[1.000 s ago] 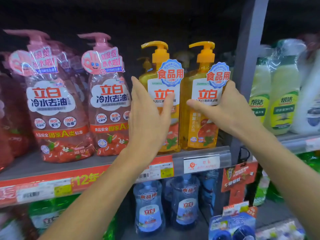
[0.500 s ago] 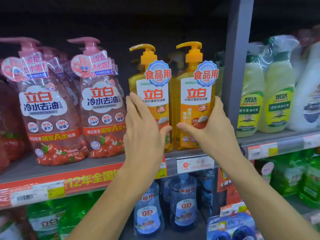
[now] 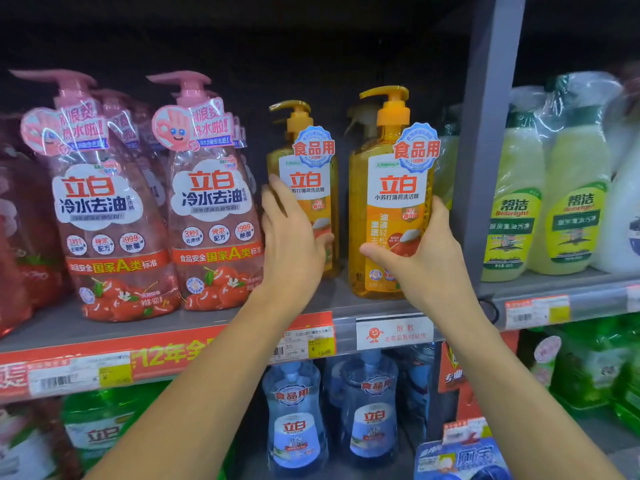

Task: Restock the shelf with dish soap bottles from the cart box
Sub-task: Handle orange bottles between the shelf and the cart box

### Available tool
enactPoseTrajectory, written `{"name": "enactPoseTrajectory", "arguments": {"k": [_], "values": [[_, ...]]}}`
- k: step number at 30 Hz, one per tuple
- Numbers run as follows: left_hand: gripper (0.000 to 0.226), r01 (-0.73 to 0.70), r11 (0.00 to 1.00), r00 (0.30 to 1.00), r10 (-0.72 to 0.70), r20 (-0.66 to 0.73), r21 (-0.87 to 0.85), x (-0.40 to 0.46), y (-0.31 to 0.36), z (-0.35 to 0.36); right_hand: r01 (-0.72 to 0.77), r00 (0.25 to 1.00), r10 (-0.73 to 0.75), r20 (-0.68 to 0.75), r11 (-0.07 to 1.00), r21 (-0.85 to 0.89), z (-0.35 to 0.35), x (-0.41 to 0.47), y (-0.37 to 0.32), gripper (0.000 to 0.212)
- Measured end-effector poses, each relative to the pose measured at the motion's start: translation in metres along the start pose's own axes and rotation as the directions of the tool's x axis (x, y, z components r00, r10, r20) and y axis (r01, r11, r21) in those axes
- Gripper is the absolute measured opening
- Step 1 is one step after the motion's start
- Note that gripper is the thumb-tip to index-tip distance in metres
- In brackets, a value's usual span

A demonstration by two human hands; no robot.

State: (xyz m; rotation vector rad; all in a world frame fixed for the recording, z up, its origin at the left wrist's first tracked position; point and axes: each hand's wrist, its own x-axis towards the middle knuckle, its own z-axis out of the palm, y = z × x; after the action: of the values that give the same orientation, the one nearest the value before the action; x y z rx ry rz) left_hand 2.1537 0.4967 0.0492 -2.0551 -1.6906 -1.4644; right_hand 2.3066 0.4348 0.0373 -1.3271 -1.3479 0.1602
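Two orange dish soap bottles with yellow pump tops stand on the grey shelf (image 3: pixel 346 303). My left hand (image 3: pixel 292 237) holds the left orange bottle (image 3: pixel 308 178) around its lower body, fingers on its left side and thumb across the front. My right hand (image 3: pixel 426 258) grips the right orange bottle (image 3: pixel 394 188), thumb across its front label and fingers behind its right side. The right bottle stands nearer the shelf's front edge than the left one. More orange bottles show dimly behind them. The cart box is out of view.
Pink pump bottles (image 3: pixel 211 209) fill the shelf to the left. A grey upright post (image 3: pixel 485 133) borders the right bottle, with green spray bottles (image 3: pixel 575 202) beyond it. Blue bottles (image 3: pixel 294 420) sit on the shelf below, behind price tags (image 3: pixel 394 332).
Both hands have slid down the orange bottles from the upper labels to the lower bodies. The right bottle now stands further forward than the left one, with a wider gap between them.
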Motion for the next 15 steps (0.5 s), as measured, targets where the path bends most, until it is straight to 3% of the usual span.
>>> {"name": "enactPoseTrajectory", "arguments": {"k": [9, 15], "values": [[0.108, 0.073, 0.994, 0.994, -0.080, 0.073, 0.085, 0.040, -0.015, 0.024, -0.035, 0.999, 0.035, 0.006, 0.999, -0.029, 0.005, 0.010, 0.000, 0.101], [0.107, 0.083, 0.987, 0.992, -0.095, 0.082, 0.140, 0.052, -0.019, 0.034, -0.051, 0.998, 0.055, 0.022, 0.985, -0.166, 0.004, 0.017, -0.002, 0.096]]}}
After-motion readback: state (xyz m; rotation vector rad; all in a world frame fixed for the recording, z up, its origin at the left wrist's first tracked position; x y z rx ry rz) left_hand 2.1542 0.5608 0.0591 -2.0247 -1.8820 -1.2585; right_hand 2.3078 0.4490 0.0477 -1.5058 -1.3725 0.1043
